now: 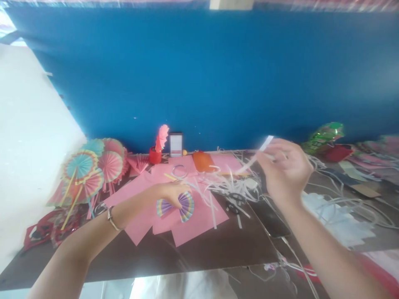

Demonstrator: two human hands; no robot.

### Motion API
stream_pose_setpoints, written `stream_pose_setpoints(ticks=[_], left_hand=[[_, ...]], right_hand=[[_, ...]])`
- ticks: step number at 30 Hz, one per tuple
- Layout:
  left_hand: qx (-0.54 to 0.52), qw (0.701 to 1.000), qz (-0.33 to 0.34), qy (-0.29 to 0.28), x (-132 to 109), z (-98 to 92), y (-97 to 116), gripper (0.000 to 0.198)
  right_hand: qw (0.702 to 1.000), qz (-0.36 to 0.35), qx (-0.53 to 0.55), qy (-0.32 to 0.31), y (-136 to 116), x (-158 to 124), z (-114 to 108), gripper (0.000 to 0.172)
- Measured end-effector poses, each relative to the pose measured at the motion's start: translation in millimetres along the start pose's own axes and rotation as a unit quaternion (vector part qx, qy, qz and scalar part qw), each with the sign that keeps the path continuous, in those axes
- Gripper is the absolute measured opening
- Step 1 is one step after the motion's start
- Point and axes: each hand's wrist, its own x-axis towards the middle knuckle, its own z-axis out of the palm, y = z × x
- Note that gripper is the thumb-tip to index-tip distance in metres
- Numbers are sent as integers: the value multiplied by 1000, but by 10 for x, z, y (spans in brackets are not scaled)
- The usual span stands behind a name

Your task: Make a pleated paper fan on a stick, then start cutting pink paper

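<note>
My left hand (pixel 170 192) is closed in a pinch on a small pleated paper fan (pixel 177 205), striped in purple, yellow and pink, just above the pink paper sheets (pixel 199 218). My right hand (pixel 285 170) is raised above the table and blurred by motion. Its fingers are pinched on a thin white paper strip (pixel 260 153) that points up and to the left. A bracelet sits on my left wrist.
Finished paper fans on sticks (pixel 90 170) lie at the left. A pile of white paper strips (pixel 230 185), scissors (pixel 233 203), a dark phone (pixel 271 220), a red cup (pixel 155 155) and an orange object (pixel 202 161) sit mid-table. A blue board (pixel 199 83) stands behind.
</note>
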Motion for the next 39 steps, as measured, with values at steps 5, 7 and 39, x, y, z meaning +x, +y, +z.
stream_pose_setpoints(ticks=[5,7,39], left_hand=[[169,983,59,41,-52,284,169,75],[194,974,100,60,-15,363,215,56],[-343,692,-69,631,-264,360,279,15]], right_hand=[[990,126,59,-13,-12,-395,45,19],[986,157,53,-26,-29,-516,66,18],[839,420,224,-262,-273,-1162,997,27]])
